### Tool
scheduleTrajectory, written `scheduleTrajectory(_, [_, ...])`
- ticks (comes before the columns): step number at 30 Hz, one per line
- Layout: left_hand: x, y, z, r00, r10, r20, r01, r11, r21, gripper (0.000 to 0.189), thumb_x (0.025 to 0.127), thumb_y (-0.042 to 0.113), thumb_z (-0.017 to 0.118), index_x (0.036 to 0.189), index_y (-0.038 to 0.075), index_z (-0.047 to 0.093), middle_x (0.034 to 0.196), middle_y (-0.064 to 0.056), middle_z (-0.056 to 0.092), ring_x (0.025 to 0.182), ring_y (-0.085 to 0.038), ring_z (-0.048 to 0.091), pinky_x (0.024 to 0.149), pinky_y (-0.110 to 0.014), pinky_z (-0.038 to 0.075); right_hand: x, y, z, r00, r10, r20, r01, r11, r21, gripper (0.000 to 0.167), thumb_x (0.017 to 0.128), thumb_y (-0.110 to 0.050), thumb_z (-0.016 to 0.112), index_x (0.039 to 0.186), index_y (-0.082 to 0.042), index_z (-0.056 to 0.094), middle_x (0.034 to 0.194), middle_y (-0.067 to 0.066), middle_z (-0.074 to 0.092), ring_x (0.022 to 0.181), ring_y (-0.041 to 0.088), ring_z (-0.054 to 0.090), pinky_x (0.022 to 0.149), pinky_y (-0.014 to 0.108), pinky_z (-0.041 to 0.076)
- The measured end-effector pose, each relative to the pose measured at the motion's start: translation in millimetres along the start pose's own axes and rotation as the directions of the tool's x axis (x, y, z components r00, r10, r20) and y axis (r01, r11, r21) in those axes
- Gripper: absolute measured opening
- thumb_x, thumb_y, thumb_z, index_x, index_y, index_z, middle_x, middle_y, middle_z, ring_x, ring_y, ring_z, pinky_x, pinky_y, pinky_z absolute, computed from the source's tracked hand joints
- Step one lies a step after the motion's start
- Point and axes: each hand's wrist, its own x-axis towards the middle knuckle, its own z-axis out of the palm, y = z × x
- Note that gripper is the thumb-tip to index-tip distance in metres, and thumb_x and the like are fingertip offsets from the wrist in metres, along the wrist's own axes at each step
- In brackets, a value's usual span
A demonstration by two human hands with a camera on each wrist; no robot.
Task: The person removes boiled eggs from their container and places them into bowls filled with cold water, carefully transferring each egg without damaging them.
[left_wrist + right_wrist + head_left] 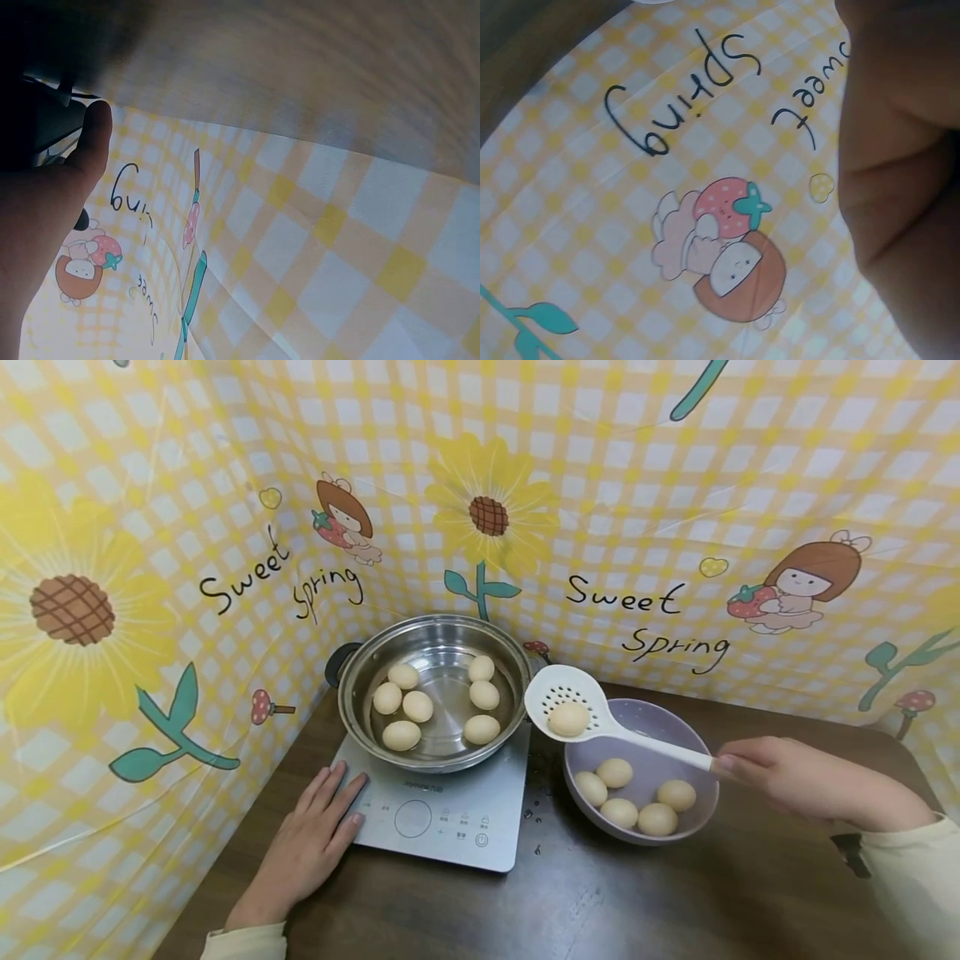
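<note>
My right hand [802,777] grips the handle of a white slotted ladle [652,745]. One egg [569,719] lies in the ladle's holed bowl, which overlaps the rim of a purple bowl [705,810] in the head view. Several eggs [657,819] sit in that bowl. A steel pot [438,760] to the left contains water and several more eggs [401,735]. It stands on a white induction cooktop [480,852]. My left hand [311,831] rests with extended fingers at the cooktop's left edge. In the right wrist view, the hand [900,165] hides the ladle handle.
A dark wooden table [585,910] carries everything, with water drops between cooktop and bowl. Yellow checked cloth [637,485] with sunflowers and cartoon figures rises behind and at the left. The pot's black side handle [341,662] points left toward the cloth.
</note>
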Motion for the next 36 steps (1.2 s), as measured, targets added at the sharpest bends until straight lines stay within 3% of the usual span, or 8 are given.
scheduleTrajectory(8, [0.3, -0.1, 0.9, 1.0, 0.003, -0.003, -0.003, 1.0, -0.004, 0.051, 0.107, 0.035, 0.05, 0.155, 0.018, 0.044, 0.164, -0.014, 0.026, 0.15, -0.038, 0.017, 0.095, -0.073, 0.036, -12.2, 14.4, 3.3, 1.0, 0.025, -0.015, -0.025, 0.999, 0.029, 0.028, 0.111, -0.027, 0.044, 0.111, -0.008, 0.064, 0.05, -0.008, 0.037, 0.037, 0.004, 0.033, 0.034, 0.028, 0.035])
scheduleTrajectory(23, [0.0, 3.1, -0.8, 1.0, -0.007, 0.011, 0.007, 1.0, -0.011, 0.051, 0.107, 0.035, 0.05, 0.155, 0.017, 0.044, 0.164, -0.015, 0.026, 0.15, -0.038, 0.017, 0.097, -0.073, 0.035, -20.6, 34.8, 13.9, 0.999, 0.039, 0.008, -0.04, 0.997, 0.07, 0.026, 0.111, -0.021, 0.042, 0.108, -0.007, 0.063, 0.052, -0.009, 0.035, 0.04, 0.004, 0.032, 0.035, 0.025, 0.033])
scheduleTrajectory(36, [0.2, 1.6, 1.4, 1.0, -0.012, 0.017, 0.012, 1.0, -0.003, 0.051, 0.107, 0.036, 0.049, 0.155, 0.018, 0.044, 0.165, -0.014, 0.025, 0.15, -0.038, 0.016, 0.097, -0.073, 0.035, -28.3, 49.4, 19.9, 0.997, 0.075, 0.005, -0.075, 0.997, 0.032, 0.023, 0.11, -0.021, 0.045, 0.105, -0.007, 0.063, 0.052, -0.009, 0.037, 0.039, 0.004, 0.035, 0.036, 0.025, 0.036])
